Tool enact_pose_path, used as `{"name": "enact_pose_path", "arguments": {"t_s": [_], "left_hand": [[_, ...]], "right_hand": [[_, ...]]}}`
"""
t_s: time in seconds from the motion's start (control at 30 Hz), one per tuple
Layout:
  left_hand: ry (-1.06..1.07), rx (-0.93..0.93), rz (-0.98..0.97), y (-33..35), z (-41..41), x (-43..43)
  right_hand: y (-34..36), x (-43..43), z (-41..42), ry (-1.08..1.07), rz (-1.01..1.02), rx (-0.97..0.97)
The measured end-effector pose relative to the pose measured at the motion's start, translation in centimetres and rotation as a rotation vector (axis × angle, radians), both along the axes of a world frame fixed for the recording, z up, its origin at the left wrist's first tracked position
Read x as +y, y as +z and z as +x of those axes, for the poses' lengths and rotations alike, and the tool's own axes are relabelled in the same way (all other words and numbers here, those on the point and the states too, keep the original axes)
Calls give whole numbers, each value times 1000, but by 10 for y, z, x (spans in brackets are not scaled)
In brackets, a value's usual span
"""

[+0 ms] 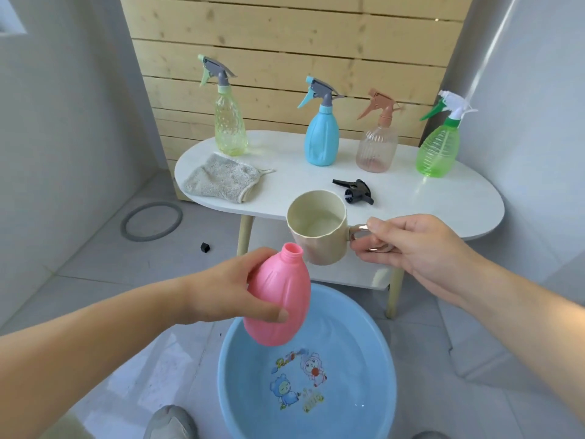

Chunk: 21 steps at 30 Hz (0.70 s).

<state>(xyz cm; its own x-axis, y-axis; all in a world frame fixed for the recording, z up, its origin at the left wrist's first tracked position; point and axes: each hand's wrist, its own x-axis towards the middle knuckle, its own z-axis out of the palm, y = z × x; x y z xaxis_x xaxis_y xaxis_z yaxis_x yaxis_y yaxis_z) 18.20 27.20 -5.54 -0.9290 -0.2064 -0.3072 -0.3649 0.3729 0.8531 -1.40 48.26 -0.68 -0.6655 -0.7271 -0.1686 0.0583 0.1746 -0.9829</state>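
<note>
Over the basin (364, 337), left fingers (269, 313) wrap pink bottle (285, 296).

Room: small tiled corner, daylit.
I see pale grey walls (63, 122), a pine slat panel (285, 42) behind a white oval table (443, 198) on light wooden legs (244, 232) with a lower shelf (357, 274), grey floor tiles (95, 280), and a bright streak (492, 49) on the right-hand wall.

Grey cloth (221, 179), upright blue spray bottle (321, 137) on white table (443, 198).
</note>
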Motion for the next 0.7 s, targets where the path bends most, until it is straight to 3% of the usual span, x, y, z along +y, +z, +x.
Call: {"name": "enact_pose_path", "arguments": {"t_s": [0.7], "left_hand": [[62,14,41,-18,-24,2]], "right_hand": [[4,8,-7,-23,62,318]]}}
